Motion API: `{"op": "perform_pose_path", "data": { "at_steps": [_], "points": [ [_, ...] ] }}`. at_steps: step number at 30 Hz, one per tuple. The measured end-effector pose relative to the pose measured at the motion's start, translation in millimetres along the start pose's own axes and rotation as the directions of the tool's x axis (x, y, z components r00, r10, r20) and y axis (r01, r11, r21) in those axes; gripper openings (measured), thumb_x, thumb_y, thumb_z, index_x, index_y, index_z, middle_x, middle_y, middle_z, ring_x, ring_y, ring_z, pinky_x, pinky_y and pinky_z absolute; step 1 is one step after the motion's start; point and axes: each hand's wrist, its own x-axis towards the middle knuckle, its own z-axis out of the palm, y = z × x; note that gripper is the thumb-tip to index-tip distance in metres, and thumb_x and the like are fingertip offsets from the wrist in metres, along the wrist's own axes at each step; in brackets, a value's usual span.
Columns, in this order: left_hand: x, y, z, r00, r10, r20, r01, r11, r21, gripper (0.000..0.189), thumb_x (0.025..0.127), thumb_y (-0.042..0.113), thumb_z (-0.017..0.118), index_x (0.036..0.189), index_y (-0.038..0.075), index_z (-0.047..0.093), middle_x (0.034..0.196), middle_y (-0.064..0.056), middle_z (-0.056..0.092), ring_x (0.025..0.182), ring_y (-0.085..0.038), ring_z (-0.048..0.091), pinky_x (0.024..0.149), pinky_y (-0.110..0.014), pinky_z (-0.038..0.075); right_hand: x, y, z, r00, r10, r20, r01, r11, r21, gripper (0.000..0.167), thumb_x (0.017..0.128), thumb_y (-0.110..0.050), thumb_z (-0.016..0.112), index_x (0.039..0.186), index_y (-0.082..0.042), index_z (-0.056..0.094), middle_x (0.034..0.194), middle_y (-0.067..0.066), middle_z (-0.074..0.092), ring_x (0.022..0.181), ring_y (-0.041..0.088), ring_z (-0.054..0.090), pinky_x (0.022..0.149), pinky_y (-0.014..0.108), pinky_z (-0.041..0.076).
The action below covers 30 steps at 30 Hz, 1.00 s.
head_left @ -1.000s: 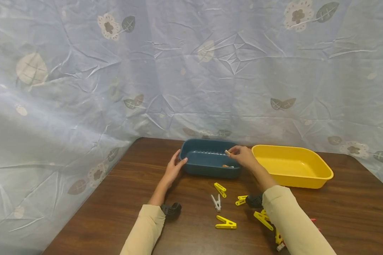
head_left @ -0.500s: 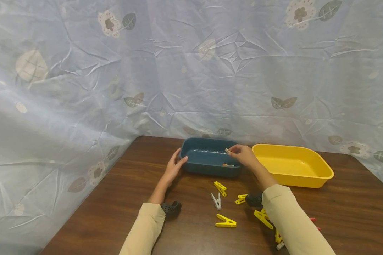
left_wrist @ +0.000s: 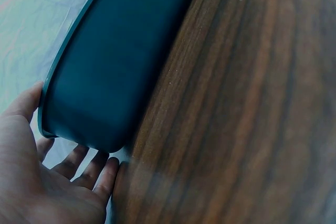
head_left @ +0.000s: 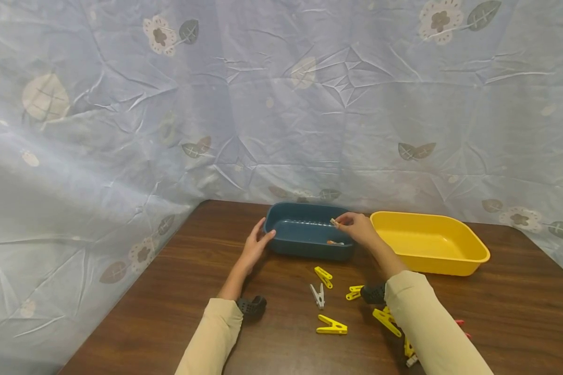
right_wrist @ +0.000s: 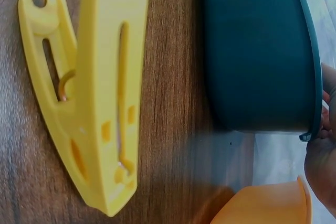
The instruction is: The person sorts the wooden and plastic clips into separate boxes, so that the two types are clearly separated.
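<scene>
Left grip (head_left: 254, 248) spread, right grip (head_left: 358, 228) pinching

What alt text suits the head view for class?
A person's right hand pinches a small pale piece at the right end of a blue bin, whose left end the left hand touches; a yellow bin and clothespins share the brown table.

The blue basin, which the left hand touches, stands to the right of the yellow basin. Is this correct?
Not quite: the blue basin, which the left hand touches, stands to the left of the yellow basin, as the head view shows.
</scene>
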Motion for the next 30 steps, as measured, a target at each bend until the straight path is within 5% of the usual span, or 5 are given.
{"op": "perform_pose_path", "data": {
  "at_steps": [30],
  "points": [
    [0.2,-0.2,0.6,1.000,0.001,0.007,-0.001,1.000,0.003,0.063,0.093,0.022,0.055,0.144,0.003,0.024,0.139,-0.030,0.028,0.125,-0.042,0.030,0.100,-0.050,0.027,-1.4,0.4,-0.4,1.000,0.014,0.006,-0.014,1.000,0.000,0.026,0.088,-0.016,0.063,0.108,0.001,0.064,0.100,0.012,0.065,0.087,0.028,0.059,0.071,0.041,0.049]
  ]
}}
